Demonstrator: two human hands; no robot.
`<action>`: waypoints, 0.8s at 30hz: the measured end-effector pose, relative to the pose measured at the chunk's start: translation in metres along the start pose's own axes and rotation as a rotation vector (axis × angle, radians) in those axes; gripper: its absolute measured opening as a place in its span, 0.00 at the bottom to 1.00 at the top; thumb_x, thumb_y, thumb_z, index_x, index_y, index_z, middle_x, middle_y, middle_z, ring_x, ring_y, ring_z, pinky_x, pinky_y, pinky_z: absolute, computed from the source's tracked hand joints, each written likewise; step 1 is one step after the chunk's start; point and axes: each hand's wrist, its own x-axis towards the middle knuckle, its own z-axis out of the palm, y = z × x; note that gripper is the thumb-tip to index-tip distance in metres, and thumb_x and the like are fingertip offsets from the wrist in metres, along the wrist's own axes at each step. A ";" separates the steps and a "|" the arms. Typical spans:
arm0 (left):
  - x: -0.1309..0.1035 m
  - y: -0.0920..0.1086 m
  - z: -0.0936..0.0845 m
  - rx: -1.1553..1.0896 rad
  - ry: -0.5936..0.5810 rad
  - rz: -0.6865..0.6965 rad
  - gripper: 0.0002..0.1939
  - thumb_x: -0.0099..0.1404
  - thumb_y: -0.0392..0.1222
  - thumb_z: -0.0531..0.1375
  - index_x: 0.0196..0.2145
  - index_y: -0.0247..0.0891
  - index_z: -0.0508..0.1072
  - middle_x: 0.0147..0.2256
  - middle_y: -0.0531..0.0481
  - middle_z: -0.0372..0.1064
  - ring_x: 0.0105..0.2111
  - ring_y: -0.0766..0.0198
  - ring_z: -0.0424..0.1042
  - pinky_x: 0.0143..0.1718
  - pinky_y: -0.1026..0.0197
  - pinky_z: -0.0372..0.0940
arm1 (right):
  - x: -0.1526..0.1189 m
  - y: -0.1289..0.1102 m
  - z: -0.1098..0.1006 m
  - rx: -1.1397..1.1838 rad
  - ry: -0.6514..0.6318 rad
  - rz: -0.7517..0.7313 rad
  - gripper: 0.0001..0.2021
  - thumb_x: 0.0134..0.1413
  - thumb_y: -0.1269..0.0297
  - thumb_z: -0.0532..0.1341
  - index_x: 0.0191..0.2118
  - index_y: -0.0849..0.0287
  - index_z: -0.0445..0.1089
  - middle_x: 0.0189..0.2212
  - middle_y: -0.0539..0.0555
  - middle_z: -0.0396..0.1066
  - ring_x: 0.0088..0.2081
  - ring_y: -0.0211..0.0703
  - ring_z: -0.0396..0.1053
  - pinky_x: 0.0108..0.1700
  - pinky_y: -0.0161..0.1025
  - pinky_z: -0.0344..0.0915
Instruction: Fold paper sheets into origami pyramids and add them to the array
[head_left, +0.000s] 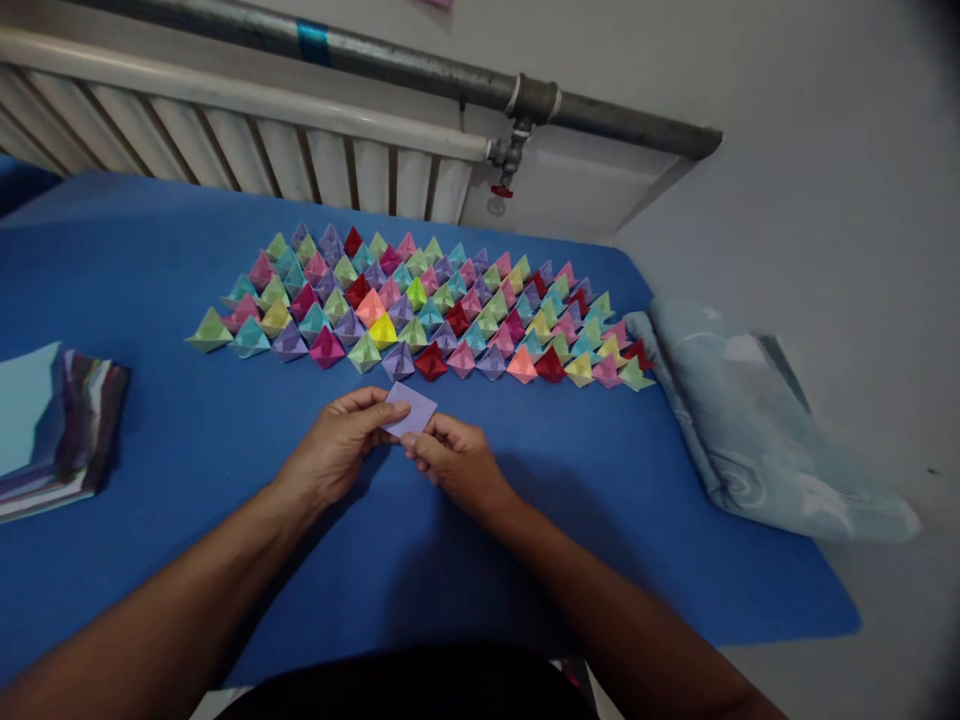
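A small folded piece of lilac paper (pixel 417 408) is held up between both my hands, over the near middle of the blue surface. My left hand (pixel 341 440) grips its left side, thumb flat on the face and fingers behind. My right hand (pixel 456 455) pinches its lower right edge between thumb and fingers. Just beyond the hands stand several rows of folded paper boats (pixel 442 315) in green, teal, purple, pink, red and yellow. The underside of the lilac paper is hidden.
At the left lies a stack of coloured paper sheets (pixel 94 440) on the blue surface (pixel 187 430). A folded pale teal cloth (pixel 750 440) rests at the right edge against the wall. Behind run a white radiator (pixel 330 165) and a metal pipe (pixel 420 75) with a red-handled valve (pixel 502 191).
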 end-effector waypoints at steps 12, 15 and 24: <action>0.002 0.004 -0.001 0.015 0.122 0.083 0.13 0.38 0.42 0.73 0.20 0.35 0.75 0.20 0.54 0.68 0.23 0.70 0.64 0.26 0.68 0.59 | -0.005 0.002 0.001 -0.011 -0.064 0.065 0.12 0.49 0.57 0.63 0.22 0.57 0.65 0.18 0.44 0.62 0.21 0.31 0.57 0.25 0.32 0.54; 0.003 0.004 -0.003 0.014 0.123 0.063 0.13 0.37 0.41 0.73 0.20 0.35 0.74 0.20 0.55 0.69 0.23 0.70 0.65 0.26 0.68 0.59 | -0.005 0.002 0.000 -0.018 -0.068 0.080 0.13 0.51 0.56 0.63 0.23 0.57 0.64 0.18 0.44 0.62 0.19 0.31 0.56 0.24 0.31 0.53; 0.001 0.007 -0.006 0.164 0.049 0.041 0.11 0.40 0.44 0.72 0.20 0.36 0.76 0.21 0.52 0.71 0.23 0.68 0.65 0.26 0.66 0.58 | 0.002 -0.007 -0.017 0.032 0.062 0.005 0.15 0.47 0.51 0.65 0.37 0.56 0.69 0.27 0.46 0.67 0.25 0.34 0.63 0.26 0.33 0.60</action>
